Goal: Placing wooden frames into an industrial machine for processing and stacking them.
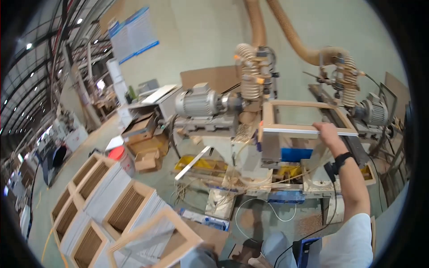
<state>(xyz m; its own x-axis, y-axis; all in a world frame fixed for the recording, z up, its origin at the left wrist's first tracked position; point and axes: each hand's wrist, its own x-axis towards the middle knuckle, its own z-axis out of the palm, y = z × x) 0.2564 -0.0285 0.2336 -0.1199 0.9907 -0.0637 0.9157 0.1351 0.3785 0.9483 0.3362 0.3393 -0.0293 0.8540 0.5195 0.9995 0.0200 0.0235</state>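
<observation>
My right hand (pixel 328 134) is closed on the near edge of a rectangular wooden frame (pixel 308 131), its fingers curled over the pale rail. That frame lies on the machine between two grey motors, the left motor (pixel 198 102) and the right motor (pixel 373 111). A dark band circles my right wrist. At the lower left, a second wooden frame (pixel 187 234) is tilted in front of the stacks and slightly blurred; what supports it is hidden. My left hand does not show clearly anywhere.
Stacks of wooden frames (pixel 127 205) stand on the left. Ribbed hoses (pixel 290 33) drop to the machine heads. Cardboard boxes (pixel 147 158) and a red-lidded bucket (pixel 119 156) sit beyond the stacks. A white strip (pixel 192 164) juts from the machine's left side. Cables cross the floor near my legs.
</observation>
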